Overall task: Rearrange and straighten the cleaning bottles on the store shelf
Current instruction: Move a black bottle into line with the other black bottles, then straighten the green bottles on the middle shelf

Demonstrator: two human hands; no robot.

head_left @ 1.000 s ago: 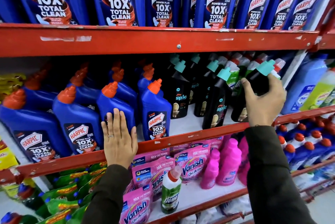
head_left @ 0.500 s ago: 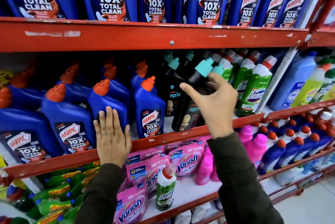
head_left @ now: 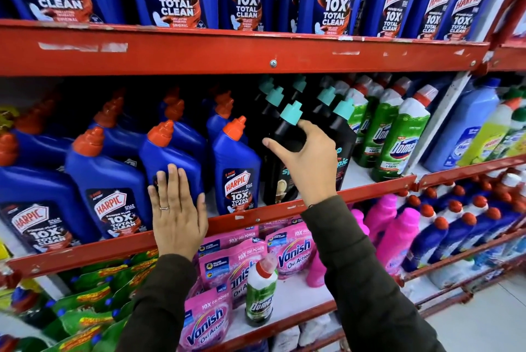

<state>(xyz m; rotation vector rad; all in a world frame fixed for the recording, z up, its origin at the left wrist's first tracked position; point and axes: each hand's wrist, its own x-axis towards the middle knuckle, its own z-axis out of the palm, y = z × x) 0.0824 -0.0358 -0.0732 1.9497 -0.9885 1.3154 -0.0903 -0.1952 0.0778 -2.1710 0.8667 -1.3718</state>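
Blue glossy plastic Harpic bottle [head_left: 170, 158], angled-necked and orange-capped, stood left of the black bottle [head_left: 280, 163]; the left hand [head_left: 178, 209] lay flat and open against it, likely steadying the row. The right hand [head_left: 306, 156] had its grip closed on the smooth, teal-capped black bottle's shoulder, seemingly squaring it at the red metal shelf [head_left: 370, 189] edge.

Red metal shelving [head_left: 227, 52], chipped paint; pale floor [head_left: 489, 320].
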